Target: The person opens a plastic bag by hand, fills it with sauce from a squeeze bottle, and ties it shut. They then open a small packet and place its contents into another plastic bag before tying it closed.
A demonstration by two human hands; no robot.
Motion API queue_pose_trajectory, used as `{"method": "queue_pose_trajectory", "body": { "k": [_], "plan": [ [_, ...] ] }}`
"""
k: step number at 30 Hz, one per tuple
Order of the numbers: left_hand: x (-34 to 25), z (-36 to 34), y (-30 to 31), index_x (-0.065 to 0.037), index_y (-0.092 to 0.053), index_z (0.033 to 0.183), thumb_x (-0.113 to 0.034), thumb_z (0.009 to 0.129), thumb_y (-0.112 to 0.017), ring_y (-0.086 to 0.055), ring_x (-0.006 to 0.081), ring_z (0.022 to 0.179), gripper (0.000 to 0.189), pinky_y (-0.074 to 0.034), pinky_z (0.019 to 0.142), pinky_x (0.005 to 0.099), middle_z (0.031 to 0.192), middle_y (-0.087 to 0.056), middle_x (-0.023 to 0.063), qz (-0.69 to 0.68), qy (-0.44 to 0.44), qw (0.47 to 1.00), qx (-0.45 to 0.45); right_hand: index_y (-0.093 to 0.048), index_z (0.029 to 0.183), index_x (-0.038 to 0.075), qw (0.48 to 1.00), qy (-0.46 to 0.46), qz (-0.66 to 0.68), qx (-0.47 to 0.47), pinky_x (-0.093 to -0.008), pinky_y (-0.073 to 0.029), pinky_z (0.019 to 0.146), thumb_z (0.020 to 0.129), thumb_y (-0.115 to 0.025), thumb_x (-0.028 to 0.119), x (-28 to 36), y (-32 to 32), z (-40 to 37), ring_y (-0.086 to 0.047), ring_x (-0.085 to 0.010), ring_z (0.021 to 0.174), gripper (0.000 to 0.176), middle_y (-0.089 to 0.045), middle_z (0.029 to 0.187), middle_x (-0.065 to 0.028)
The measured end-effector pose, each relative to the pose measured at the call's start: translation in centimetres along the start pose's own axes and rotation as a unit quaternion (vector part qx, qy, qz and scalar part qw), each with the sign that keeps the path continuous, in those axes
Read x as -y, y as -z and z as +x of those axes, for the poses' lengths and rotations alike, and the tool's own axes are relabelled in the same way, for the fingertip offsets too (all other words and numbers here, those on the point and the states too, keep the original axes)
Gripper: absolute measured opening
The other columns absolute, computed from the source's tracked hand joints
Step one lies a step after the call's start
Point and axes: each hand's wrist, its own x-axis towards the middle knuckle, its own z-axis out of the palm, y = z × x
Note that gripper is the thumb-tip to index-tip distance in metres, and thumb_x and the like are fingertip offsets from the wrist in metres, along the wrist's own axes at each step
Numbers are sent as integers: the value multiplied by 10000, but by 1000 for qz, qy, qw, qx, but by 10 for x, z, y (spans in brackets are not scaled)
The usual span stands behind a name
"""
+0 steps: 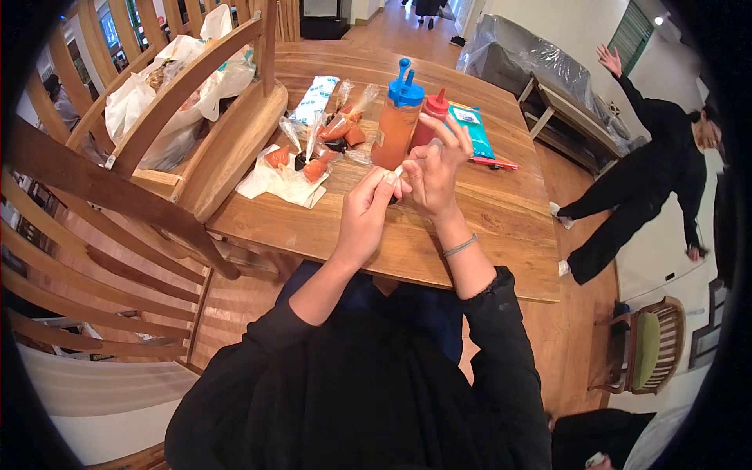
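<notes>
My left hand (366, 210) and my right hand (432, 174) meet above the table's near side, fingertips pinched together. Something small and whitish shows between them, too small and covered to name. On my right hand the other fingers are raised and bent. Just beyond stands a clear squeeze bottle (394, 133) of orange sauce with a blue lid. A red squeeze bottle (428, 125), partly hidden by my right fingers, is beside it. Several small knotted plastic bags of orange-red sauce (337, 127) lie to the left, some on a white paper napkin (270, 186).
The wooden table (493, 227) also holds a teal packet (476, 139) and a blue-and-white packet (315, 99). Left is a wooden chair (235, 149) beside white plastic bags (168, 102). A person in black (654, 149) stands at right, near a plastic-covered sofa (540, 63).
</notes>
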Motion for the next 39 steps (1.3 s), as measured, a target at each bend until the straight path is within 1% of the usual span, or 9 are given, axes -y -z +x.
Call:
{"method": "queue_pose_trajectory", "body": {
  "k": [10, 16, 20, 23, 26, 28, 32, 38, 39],
  "plan": [
    [0, -2, -11, -9, -553, 854, -212, 1086, -455, -554, 141, 905, 323, -444, 894, 305, 924, -634, 81, -47, 50, 997, 40, -601, 806, 131, 997, -1, -51, -52, -529, -230, 1102, 911, -630, 456, -10, 1, -3, -375, -307, 1339, 343, -542, 1343, -56],
    [4, -5, -11, -14, -566, 898, -221, 1088, -452, -587, 148, 949, 303, -450, 931, 314, 970, -641, 75, -68, 56, 996, 30, -634, 819, 148, 998, -12, -61, -27, -514, -220, 1110, 927, -605, 486, -10, 6, -2, -364, -305, 1359, 355, -533, 1371, -50],
    [7, -7, -2, -17, -589, 945, -156, 1046, -515, -618, 161, 979, 187, -447, 975, 315, 1047, -628, 70, -133, 154, 979, -4, -693, 993, 152, 999, -38, -17, -16, -503, -202, 1126, 954, -581, 516, 2, 9, 3, -330, -324, 1394, 384, -495, 1444, -70],
    [23, -1, 20, 3, -615, 1025, -50, 972, -560, -607, 175, 1029, 93, -450, 977, 311, 1132, -595, 86, -77, 132, 988, -7, -674, 1155, 155, 997, -62, 8, -46, -498, -187, 1138, 966, -573, 517, 2, 8, 5, -303, -339, 1413, 421, -469, 1477, -89],
    [41, 13, 50, 14, -626, 1141, 35, 903, -570, -580, 181, 1092, 245, -454, 973, 302, 1179, -563, 98, 173, -12, 983, -56, -594, 1303, 138, 994, -81, 12, -67, -497, -172, 1154, 970, -582, 480, 0, 10, 4, -278, -351, 1424, 477, -451, 1490, -116],
    [27, 18, 60, 12, -615, 1232, 49, 901, -575, -554, 185, 1135, 336, -452, 976, 294, 1194, -548, 103, 249, -61, 963, -89, -575, 1316, 125, 993, -91, 11, -68, -500, -171, 1157, 960, -600, 431, -1, 9, 4, -277, -353, 1423, 470, -448, 1491, -124],
    [13, 28, 79, -95, -511, 1474, -23, 945, -638, -611, 175, 1086, 549, -468, 953, 287, 1197, -630, 96, 65, 24, 987, -143, -570, 1303, 108, 992, -106, 7, -67, -506, -175, 1157, 931, -638, 336, -2, 9, 4, -272, -357, 1427, 441, -450, 1486, -125],
    [20, 35, 119, -184, -463, 1524, -74, 893, -725, -625, 202, 1050, 692, -480, 945, 335, 1212, -685, 140, 305, 9, 927, -220, -571, 1285, 96, 990, -120, 3, -70, -506, -177, 1159, 906, -675, 262, -2, 8, 5, -269, -359, 1431, 427, -454, 1479, -125],
    [18, 35, 122, -216, -454, 1530, -83, 885, -732, -618, 220, 1068, 715, -474, 950, 351, 1194, -691, 114, 285, 9, 934, -215, -573, 1281, 95, 990, -123, 4, -69, -506, -176, 1159, 906, -675, 257, -1, 8, 5, -269, -359, 1431, 421, -455, 1478, -124]
  ]
}}
